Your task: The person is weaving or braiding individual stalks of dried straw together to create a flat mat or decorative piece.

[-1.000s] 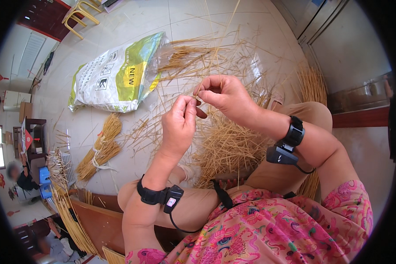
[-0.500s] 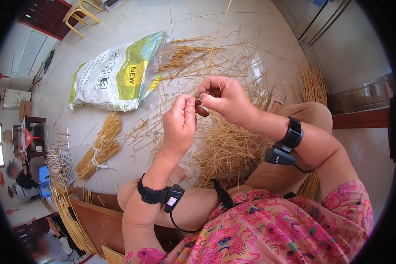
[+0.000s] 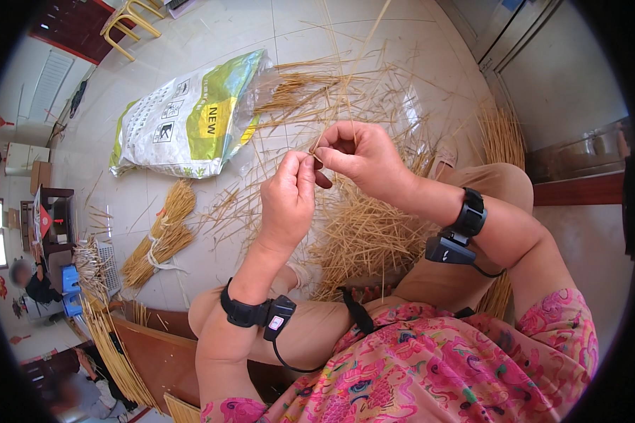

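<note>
My left hand (image 3: 289, 201) and my right hand (image 3: 360, 155) meet above the floor, fingertips pinched close together. Between them they grip thin straw stalks (image 3: 347, 88), whose long ends rise away from me past the right hand. The gripped ends are mostly hidden by my fingers. Beneath the hands lies a loose heap of cut straw (image 3: 367, 236), spread over the floor between my legs. Beyond them, longer stalks (image 3: 296, 92) stick out of the mouth of a white and green plastic sack (image 3: 183, 120).
Left of me lies a tied straw bundle (image 3: 164, 229). A wooden board (image 3: 155, 352) with long stalks is at lower left. Another straw bunch (image 3: 502, 141) leans by the metal door (image 3: 564, 77). A yellow-legged stool (image 3: 128, 25) stands far left. Other people (image 3: 39, 285) sit at far left.
The straw ends above my hands have swung slightly and spread further apart. Both hands stay pinched together, with only a small shift of the fingers.
</note>
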{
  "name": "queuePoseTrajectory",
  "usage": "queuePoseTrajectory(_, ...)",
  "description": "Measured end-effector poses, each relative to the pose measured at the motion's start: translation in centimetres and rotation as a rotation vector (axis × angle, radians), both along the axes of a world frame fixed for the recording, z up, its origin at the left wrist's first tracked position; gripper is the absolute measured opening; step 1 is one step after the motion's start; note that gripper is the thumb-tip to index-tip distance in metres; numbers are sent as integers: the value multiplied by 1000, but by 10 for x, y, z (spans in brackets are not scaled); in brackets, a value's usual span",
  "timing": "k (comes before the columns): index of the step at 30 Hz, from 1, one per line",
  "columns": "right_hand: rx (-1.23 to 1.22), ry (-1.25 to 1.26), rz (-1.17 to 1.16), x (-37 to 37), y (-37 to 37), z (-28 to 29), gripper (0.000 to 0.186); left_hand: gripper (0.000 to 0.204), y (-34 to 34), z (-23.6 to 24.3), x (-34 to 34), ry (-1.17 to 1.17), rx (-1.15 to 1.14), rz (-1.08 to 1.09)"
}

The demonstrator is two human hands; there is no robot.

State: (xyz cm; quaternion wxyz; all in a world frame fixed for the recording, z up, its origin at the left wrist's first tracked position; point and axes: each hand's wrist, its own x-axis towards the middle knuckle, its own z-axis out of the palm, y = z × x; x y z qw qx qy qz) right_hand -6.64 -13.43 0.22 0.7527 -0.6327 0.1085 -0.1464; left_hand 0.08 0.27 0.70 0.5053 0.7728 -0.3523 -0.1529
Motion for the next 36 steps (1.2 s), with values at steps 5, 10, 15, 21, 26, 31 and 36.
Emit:
queuePoseTrajectory(5, -62, 65, 42, -1, -1, 4, 7, 13, 0, -2, -1, -13, 3, -20)
queuePoseTrajectory(10, 90, 9, 82, 0, 0, 2, 4, 13, 0, -3, -1, -21, -22, -46)
queuePoseTrajectory(15, 165, -9, 94, 0, 2, 1, 1, 6, -1, 4, -6, -10, -31, -11)
queuePoseTrajectory(21, -111, -55, -130, 3, -1, -2, 6, 4, 2, -1, -2, -94, -38, 1)
queuePoseTrajectory(26, -69, 61, -20, -4, 8, -1, 4, 6, 1, -9, -1, -21, -91, 57)
queuePoseTrajectory(31, -550, -30, 27, -9, 4, 1, 10, 12, 3, -2, 7, 108, -98, 103)
queuePoseTrajectory(36, -220, -37, -150, 3, 1, 0, 18, 16, 1, -9, 3, 57, -100, 34)
